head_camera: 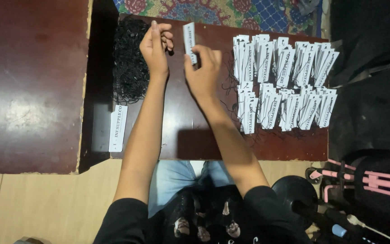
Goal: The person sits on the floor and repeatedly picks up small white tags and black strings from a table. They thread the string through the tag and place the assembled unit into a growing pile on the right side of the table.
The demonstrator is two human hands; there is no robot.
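My right hand point(202, 72) holds a narrow white paper tag point(189, 40) upright above the dark wooden table point(181, 135). My left hand point(155, 45) is raised beside it, fingers pinched, apparently on a thin black string that is too fine to see clearly. A heap of black strings point(129, 68) lies just left of my left hand. Rows of finished white tags with black strings point(285, 86) are laid out in overlapping stacks to the right of my right hand.
A small stack of white tags point(118, 128) lies at the table's left edge. A second dark wooden surface point(32, 86) adjoins on the left. A black and pink object point(366, 180) stands at lower right; patterned carpet point(213, 11) lies beyond the table.
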